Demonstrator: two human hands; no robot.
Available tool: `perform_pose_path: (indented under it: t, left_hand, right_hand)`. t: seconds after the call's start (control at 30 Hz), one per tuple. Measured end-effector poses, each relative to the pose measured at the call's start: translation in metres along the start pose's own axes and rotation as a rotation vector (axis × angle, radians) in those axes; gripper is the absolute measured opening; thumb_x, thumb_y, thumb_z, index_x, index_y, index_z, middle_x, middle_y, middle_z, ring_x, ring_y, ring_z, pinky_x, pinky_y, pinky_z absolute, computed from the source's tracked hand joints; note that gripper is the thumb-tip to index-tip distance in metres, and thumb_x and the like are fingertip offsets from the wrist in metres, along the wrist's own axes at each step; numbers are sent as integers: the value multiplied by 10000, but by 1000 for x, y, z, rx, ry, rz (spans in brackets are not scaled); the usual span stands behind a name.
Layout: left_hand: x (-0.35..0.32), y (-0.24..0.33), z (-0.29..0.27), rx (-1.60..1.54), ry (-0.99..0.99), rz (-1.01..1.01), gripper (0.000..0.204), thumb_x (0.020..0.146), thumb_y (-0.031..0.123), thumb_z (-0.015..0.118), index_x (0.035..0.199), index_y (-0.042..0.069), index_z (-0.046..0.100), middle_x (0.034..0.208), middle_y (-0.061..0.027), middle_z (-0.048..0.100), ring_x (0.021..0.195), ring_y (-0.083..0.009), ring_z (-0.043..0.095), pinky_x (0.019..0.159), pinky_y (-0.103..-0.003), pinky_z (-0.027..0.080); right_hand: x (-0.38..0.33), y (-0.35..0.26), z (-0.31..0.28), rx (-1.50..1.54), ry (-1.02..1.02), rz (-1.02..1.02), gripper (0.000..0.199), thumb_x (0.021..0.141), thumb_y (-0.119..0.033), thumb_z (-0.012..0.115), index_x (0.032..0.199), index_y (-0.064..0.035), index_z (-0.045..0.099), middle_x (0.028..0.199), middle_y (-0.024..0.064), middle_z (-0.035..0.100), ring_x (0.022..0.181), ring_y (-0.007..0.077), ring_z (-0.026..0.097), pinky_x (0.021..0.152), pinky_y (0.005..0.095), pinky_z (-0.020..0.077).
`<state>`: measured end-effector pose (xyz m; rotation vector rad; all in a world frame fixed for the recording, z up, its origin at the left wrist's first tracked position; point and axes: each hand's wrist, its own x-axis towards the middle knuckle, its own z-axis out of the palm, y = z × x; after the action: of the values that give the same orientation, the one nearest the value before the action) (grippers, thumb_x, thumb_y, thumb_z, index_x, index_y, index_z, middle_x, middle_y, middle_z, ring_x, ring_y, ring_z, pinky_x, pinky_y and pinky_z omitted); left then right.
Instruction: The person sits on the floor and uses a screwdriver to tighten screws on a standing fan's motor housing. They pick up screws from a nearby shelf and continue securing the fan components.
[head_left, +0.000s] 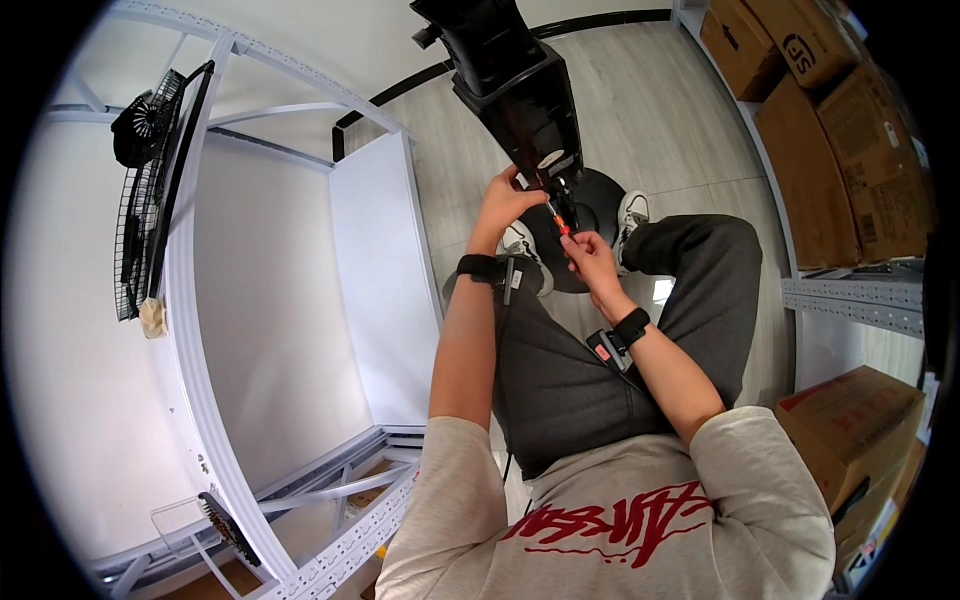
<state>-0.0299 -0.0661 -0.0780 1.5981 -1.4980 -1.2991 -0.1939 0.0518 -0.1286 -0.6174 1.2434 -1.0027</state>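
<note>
A tall black plastic housing (520,100) rises in front of me, its narrow lower end over a round black base (600,200) on the floor between my feet. My right hand (591,262) pinches the red-and-orange handle of a screwdriver (561,225), whose shaft points up toward the housing's lower end. Close to that shaft, my left hand (507,203) grips the housing's lower left edge, thumb reaching toward the screwdriver's tip. Some of its fingers are hidden behind the housing. What the tip touches is too small to make out.
White metal shelving (190,300) stands on the left, with a black wire fan grille (135,230) and a black motor-like part (147,130) on it. Cardboard boxes (810,170) fill shelves on the right; another box (850,420) sits lower. Straps with small devices circle both wrists.
</note>
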Motion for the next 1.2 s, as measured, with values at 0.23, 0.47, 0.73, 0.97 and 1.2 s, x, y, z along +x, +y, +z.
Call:
perform_pose_path:
  t: [0.23,0.47,0.73,0.97,1.2]
  left_hand:
    - [-1,2,-1,5,-8,-10,393,663,101,788,1010,-13,645,908,-43,657,821,-132,588,760,-274,471]
    - [0,2,1,5,-5,-21,406,660,110,796,1017,-10,643,904,-38,654,820,-129,587,756,-269,468]
    - [3,-9,0,-14,45,96,449,599,214,814,976,22,665,701,-23,552,626,-119,493,572,-278,401]
    - [0,-1,-3,38,-6,-19,387,654,117,802,986,-12,649,890,-36,650,811,-123,582,742,-267,463]
    - [-1,4,-2,21,0,-18,399,643,117,807,985,-13,649,890,-36,651,810,-124,582,743,-267,464]
  right_hand:
    - [-1,-7,-1,-2,5,85,293,950,-349,627,968,-57,605,726,-27,573,580,53,496,521,207,376]
    - [1,-3,-8,54,-27,79,332,936,-371,645,956,-42,605,711,-21,560,572,50,485,525,206,379]
    - [2,3,-2,-10,-2,-8,374,950,-414,611,993,-43,637,709,-32,544,554,47,471,486,208,346]
    - [0,-5,-3,-6,-8,80,324,950,-372,623,978,-50,613,713,-38,538,563,51,468,502,211,357]
    - [3,2,-6,69,-72,114,280,946,-347,643,1017,-80,602,726,-55,526,564,32,446,475,195,307]
